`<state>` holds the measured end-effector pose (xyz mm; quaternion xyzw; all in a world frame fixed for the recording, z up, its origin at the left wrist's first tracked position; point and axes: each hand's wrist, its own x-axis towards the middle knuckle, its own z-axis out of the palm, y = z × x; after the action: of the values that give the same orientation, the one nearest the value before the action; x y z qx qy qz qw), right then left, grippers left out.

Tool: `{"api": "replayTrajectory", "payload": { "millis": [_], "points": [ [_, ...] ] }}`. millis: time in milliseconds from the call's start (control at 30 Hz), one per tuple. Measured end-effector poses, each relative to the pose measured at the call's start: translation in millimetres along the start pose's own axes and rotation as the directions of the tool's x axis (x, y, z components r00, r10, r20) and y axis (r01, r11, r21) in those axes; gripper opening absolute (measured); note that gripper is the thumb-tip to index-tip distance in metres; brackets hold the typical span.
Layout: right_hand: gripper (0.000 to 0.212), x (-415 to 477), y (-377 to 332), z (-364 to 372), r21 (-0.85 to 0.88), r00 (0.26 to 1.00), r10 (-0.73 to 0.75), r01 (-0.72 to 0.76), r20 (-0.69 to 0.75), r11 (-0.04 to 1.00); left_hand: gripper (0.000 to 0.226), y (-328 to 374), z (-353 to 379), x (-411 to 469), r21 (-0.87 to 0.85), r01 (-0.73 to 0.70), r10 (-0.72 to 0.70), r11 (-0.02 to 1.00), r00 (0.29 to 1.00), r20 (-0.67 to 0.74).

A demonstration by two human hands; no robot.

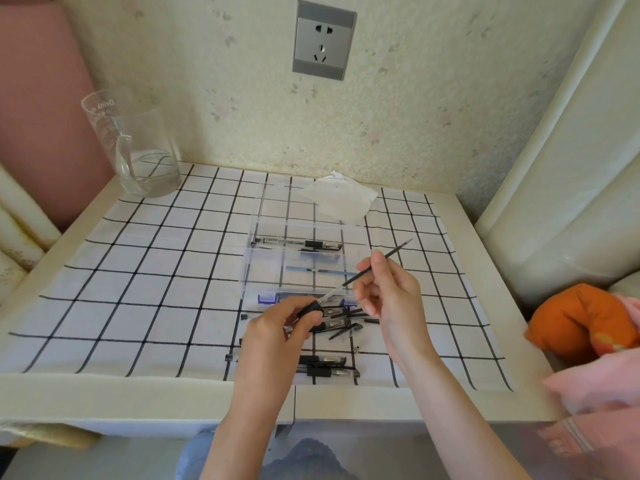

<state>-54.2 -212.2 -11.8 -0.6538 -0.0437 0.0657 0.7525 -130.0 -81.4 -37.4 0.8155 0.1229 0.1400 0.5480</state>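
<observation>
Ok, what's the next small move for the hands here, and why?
Probably the right hand slides the refill further into the pen barrel that the left hand grips. The refill's end sits at the barrel's mouth with most of its length outside, and a whole pen lies in the clear box. It might instead be coming out; one picture cannot settle that.

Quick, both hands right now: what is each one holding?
Left hand: grips the black pen grip.
Right hand: pinches the thin refill that runs into that grip.
</observation>
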Motion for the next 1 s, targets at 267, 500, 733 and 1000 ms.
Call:
{"api": "replayTrajectory", "payload": {
  "millis": [267,500,733,1000],
  "points": [
    [0.030,2.6,1.4,-4.3,-0.007,1.000,0.007,-0.007,-0.026,1.000,0.016,0.5,0.7,-0.3,0.003,0.005,-0.005,1.000,1.000,-0.007],
    [0.030,1.6,2.5,-4.6,-0.034,1.000,0.002,-0.002,0.018,0.999,0.016,4.2,-0.1,-1.0,-0.024,0.011,-0.011,1.000,1.000,-0.008],
    [0.031,-1.2,-0.8,-2.9,0.028,0.998,-0.054,0.055,-0.032,0.998,0.016,6.3,-0.8,-1.8,-0.039,0.025,-0.025,0.999,1.000,-0.003],
    [0.031,1.1,1.8,-1.7,0.026,0.999,-0.031,0.032,-0.033,0.999,0.014,6.9,-0.8,-2.3,-0.065,0.028,-0.027,0.998,1.000,0.008]
  ]
}}
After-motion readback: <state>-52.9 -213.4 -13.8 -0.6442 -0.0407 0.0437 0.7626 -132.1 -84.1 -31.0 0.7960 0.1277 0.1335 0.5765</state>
